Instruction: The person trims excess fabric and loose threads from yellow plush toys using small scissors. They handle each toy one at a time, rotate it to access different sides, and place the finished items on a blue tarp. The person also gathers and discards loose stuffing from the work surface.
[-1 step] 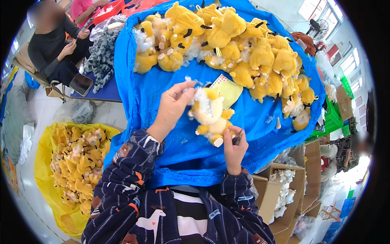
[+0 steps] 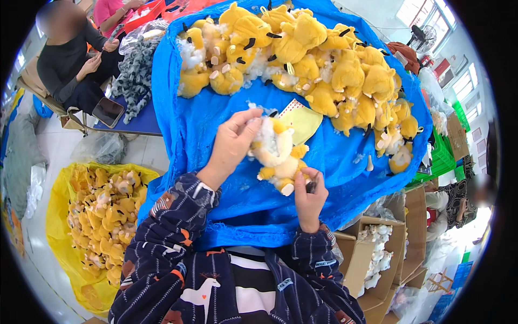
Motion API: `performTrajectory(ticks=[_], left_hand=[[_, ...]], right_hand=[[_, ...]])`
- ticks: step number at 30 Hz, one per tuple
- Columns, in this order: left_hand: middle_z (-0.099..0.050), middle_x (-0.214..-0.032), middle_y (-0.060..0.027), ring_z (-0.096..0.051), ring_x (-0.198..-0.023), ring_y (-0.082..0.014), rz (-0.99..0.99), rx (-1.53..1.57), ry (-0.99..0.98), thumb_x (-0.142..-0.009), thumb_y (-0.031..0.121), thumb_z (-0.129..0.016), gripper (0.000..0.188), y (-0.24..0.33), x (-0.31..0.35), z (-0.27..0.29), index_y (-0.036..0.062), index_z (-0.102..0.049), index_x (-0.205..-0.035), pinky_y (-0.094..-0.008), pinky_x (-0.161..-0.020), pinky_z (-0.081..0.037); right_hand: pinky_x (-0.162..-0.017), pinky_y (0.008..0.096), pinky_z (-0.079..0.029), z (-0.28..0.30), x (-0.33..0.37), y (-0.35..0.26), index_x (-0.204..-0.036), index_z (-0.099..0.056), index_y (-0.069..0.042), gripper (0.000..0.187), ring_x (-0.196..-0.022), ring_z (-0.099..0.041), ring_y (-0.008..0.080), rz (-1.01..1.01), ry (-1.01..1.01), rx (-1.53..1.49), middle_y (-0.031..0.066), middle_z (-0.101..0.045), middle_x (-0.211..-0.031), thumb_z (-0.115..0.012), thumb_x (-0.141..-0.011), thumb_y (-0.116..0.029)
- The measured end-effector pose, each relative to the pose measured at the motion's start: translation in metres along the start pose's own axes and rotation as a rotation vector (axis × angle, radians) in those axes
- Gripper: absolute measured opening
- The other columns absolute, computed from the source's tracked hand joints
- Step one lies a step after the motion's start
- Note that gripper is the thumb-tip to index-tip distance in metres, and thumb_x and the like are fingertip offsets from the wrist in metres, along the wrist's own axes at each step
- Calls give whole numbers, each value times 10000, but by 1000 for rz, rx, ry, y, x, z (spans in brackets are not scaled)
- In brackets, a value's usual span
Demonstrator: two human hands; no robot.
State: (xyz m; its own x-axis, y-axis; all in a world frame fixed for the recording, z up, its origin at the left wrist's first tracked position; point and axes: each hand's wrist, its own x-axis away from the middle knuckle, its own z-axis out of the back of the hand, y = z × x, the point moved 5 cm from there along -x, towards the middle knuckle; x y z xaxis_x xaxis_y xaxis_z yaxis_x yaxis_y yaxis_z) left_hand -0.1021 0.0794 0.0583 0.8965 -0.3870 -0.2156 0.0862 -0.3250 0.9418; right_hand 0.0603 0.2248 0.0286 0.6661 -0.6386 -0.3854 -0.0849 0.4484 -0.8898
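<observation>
Head view: plush toy [image 2: 278,156] between hands.

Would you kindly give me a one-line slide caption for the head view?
Left hand and right hand hold a yellow plush toy over a blue tarp piled with yellow plush toys.

Yellow-and-white plush toy [image 2: 278,154], held aloft

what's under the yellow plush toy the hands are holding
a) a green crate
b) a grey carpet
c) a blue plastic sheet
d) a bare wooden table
c: the left hand and right hand hold the yellow plush toy over a blue plastic sheet that spreads under it and under the heap of yellow toys.
</observation>
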Motion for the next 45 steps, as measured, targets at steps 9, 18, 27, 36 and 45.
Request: performTrajectory(ticks=[9,18,27,36,45], left_hand=[[-551,-1188,-179,-495,-1160,-300,-616,-1132,-166,-842,213,-600,384,3,45,-38,1,-569,-1160,-500,-1015,-316],[-616,-926,-112,-556,-947,-272,-367,-1300,-490,-797,118,-578,104,-2,24,-24,36,-597,-859,-429,-845,-393],[-595,-1035,-128,-536,-1015,-281,-428,-1218,-497,-755,51,-585,126,2,21,-29,44,-624,-874,-421,-832,-440],[-515,-1240,-175,-616,-869,-189,-15,-799,-171,-790,169,-713,650,17,14,26,26,-399,-1341,-264,-637,-512],[-598,-977,-78,-617,-758,-117,-131,-618,-110,-791,29,-668,259,2,6,18,-11,-621,-1043,-230,-615,-509]], right_hand=[[-504,183,-369,-13,3,-1,-963,-585,2,138,-590,-471,18,-45,-28,-94,-9,-575,-729,-625,-884,-103],[-478,216,-393,-19,7,-3,-926,-596,-9,129,-529,-474,49,89,-33,-22,29,-580,-701,-663,-832,-67],[-488,192,-368,-16,5,3,-933,-590,9,129,-567,-466,21,-21,-32,-84,-10,-565,-697,-644,-858,-80],[-517,169,-353,-15,3,10,-983,-573,-6,173,-604,-457,13,-138,-17,-217,-23,-553,-740,-635,-883,-133],[-551,177,-383,-12,3,14,-979,-576,-5,170,-647,-481,21,-151,-20,-235,-16,-562,-773,-638,-878,-126]])
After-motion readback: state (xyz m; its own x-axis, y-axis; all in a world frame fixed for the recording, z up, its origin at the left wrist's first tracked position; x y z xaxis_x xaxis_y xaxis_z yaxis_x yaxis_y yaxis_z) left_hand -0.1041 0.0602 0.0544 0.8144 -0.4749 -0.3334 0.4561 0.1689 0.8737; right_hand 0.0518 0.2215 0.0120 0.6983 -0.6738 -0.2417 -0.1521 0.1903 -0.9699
